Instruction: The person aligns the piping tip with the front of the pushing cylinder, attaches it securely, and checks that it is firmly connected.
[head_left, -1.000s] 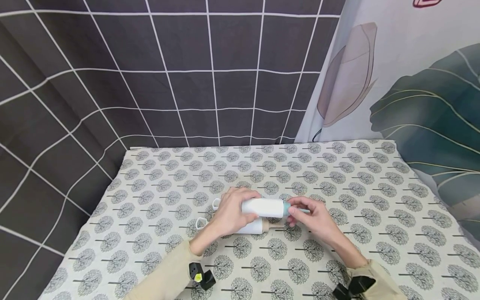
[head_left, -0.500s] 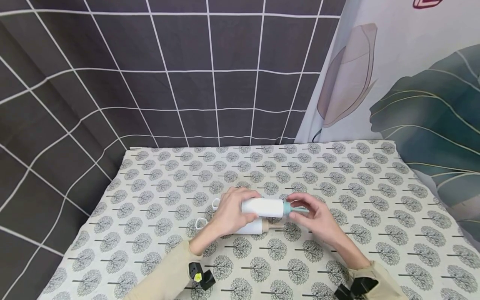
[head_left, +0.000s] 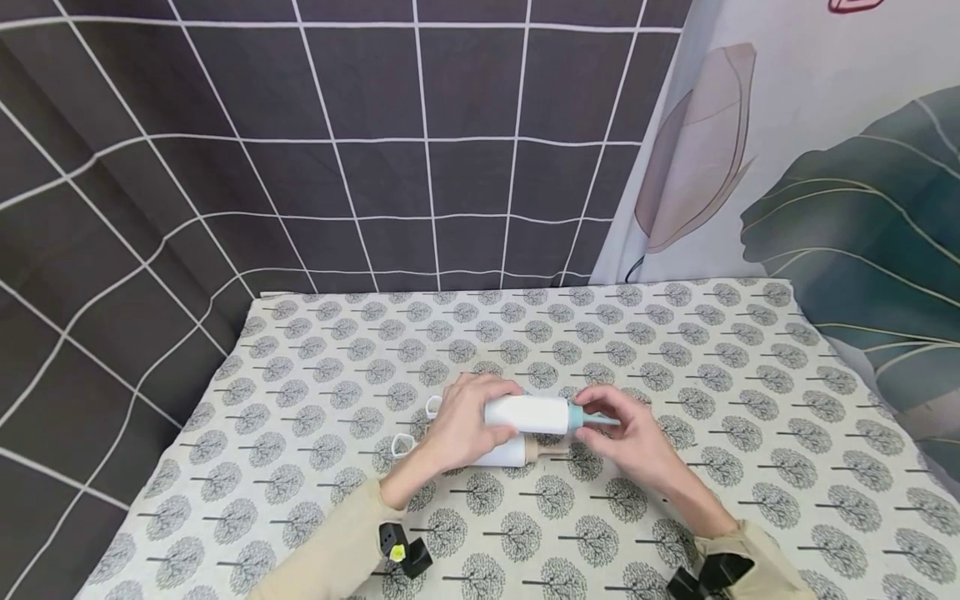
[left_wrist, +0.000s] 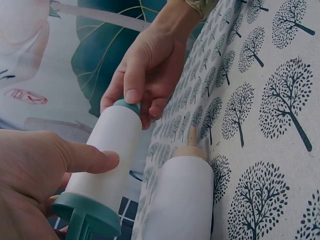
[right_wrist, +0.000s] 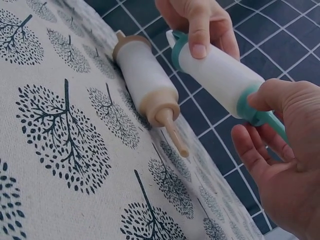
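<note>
In the head view, my left hand (head_left: 468,421) grips a white tube (head_left: 528,414) with teal ends, held level above the cloth. A loop handle is at its left end and a thin teal spout (head_left: 600,420) points right. With thumb and fingers, my right hand (head_left: 626,432) pinches the teal collar (right_wrist: 245,104) at the spout end; the right wrist view shows the thumb on the collar and the other fingers below. A second white tube (right_wrist: 150,72), with beige ends and a beige spout, lies on the cloth just nearer to me, partly hidden by my left hand.
The table is covered by a cream cloth (head_left: 675,317) printed with trees. Behind stands a dark curtain (head_left: 360,175) with white grid lines. A leaf-patterned curtain (head_left: 862,208) hangs at the right.
My right hand's fingers have spread and shifted around the teal collar, so more of the spout shows. My left hand and both tubes stay in place.
</note>
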